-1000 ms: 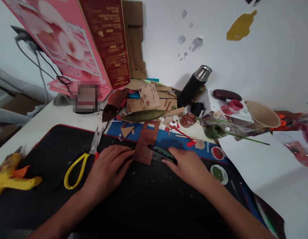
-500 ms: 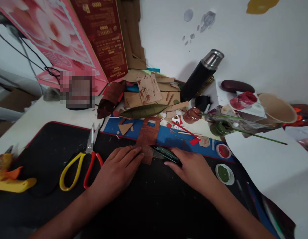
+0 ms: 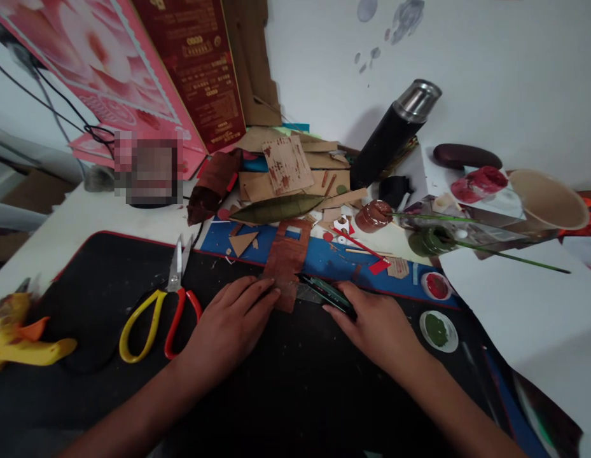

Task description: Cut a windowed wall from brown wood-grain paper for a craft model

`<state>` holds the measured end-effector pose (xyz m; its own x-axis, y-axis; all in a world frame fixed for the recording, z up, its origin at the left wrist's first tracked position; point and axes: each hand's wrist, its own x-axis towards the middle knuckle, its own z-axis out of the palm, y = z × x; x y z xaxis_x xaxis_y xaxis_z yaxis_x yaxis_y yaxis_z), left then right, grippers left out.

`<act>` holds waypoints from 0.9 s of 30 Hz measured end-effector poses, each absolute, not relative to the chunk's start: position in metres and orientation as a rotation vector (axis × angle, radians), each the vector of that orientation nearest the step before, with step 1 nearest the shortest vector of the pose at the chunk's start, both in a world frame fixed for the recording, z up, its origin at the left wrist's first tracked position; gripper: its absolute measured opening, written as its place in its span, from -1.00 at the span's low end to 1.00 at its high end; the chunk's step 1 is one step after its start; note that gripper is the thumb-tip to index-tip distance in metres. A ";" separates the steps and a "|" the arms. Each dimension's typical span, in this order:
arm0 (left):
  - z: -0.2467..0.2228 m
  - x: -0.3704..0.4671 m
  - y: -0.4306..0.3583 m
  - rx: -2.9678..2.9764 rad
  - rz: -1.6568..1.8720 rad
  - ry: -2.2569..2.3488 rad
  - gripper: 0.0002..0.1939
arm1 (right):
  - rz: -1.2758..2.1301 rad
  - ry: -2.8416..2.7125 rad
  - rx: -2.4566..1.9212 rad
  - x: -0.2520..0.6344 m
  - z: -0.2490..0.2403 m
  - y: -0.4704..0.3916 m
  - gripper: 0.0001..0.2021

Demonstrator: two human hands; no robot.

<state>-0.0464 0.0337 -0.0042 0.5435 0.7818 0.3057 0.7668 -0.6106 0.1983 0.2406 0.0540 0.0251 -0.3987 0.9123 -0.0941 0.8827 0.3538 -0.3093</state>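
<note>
A brown strip (image 3: 286,261) with a small square hole near its far end lies across the blue band and the black mat (image 3: 295,381). My left hand (image 3: 238,318) rests on the mat, its fingers extended and slightly apart, the fingertips on the strip's near left edge. My right hand (image 3: 376,324) grips a dark green cutter (image 3: 331,296), whose tip points left to the strip's right edge. Beneath the cutter is a clear flat piece (image 3: 307,293), possibly a ruler, that reaches the strip.
Scissors (image 3: 175,280) with yellow and red handles and a yellow glue gun (image 3: 23,337) lie left. Cardboard scraps (image 3: 288,166), a leaf (image 3: 278,208) and a black flask (image 3: 385,146) are behind. Paint dishes (image 3: 439,331) sit right.
The view has shifted slightly. The cutter in my right hand has moved slightly off the strip toward the right, uncovering more of its edge. My left hand stays on the strip.
</note>
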 end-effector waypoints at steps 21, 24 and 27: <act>-0.003 -0.044 0.034 2.737 0.565 1.383 -0.64 | 0.324 -2.462 -1.679 0.235 0.020 0.049 -0.69; -0.004 -0.044 0.034 2.742 0.558 1.386 -0.64 | 0.324 -2.454 -1.671 0.234 0.021 0.048 -0.68; -0.005 -0.044 0.033 2.745 0.553 1.387 -0.64 | 0.324 -2.450 -1.659 0.234 0.022 0.048 -0.69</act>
